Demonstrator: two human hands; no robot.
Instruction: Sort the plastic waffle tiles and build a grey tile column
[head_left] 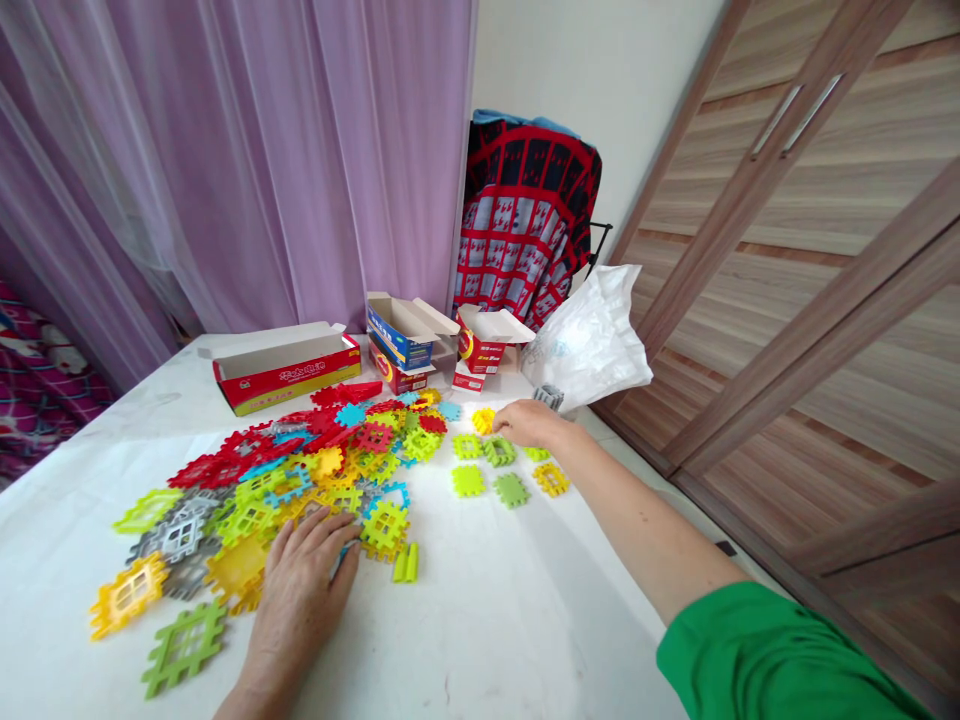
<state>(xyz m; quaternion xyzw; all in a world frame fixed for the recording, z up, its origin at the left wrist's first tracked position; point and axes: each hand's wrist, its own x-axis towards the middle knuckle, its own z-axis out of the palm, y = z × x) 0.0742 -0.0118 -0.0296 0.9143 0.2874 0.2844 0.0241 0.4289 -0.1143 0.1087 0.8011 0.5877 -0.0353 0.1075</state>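
Observation:
My left hand (pixel 304 580) lies over the front of a heap of notched plastic building tiles, fingers stretched out. A bit of blue shows between its thumb and forefinger; I cannot tell whether it touches this. Further off, my right hand (pixel 527 423) has its fingers drawn together at the edge of a yellow notched tile (pixel 484 420). Close to that hand lie a lime tile (pixel 468 480), a green tile (pixel 511 490), a yellow frame tile (pixel 551 480) and stacked green frame tiles (pixel 499 452). Grey tiles (pixel 548 397) stand just behind the right hand.
Red tiles (pixel 240 450) cover the heap's back left. Behind it stand a long red box (pixel 289 370), a blue box (pixel 401 335) on a red one, and another open red box (pixel 480 345). A white plastic bag (pixel 592 340) sits at the back right. Two lime tubes (pixel 406 563) lie in front.

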